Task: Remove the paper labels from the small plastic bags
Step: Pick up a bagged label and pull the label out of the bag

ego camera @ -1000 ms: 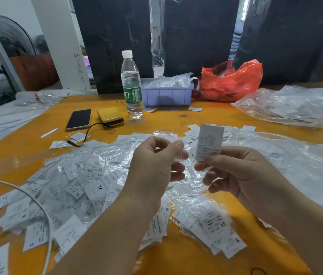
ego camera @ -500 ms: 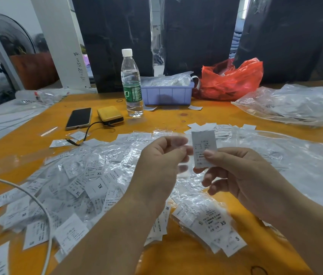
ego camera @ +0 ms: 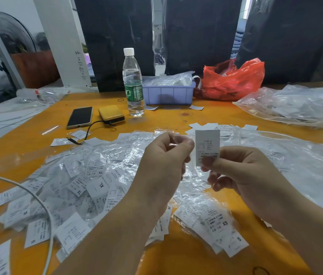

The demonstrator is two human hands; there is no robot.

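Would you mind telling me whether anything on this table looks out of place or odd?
Mostly work clutter. A few paper labels lie stray beside the purple bin, away from the main pile, and a white cable runs across that pile.

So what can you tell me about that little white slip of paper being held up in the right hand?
The small white rectangular paper label stands upright above the orange table, printed side facing the camera. Rows of fine dark print cover it, too small to read. It looks thin and flat. The right hand pinches its lower edge between thumb and fingers. The left hand is close beside it, fingers curled.
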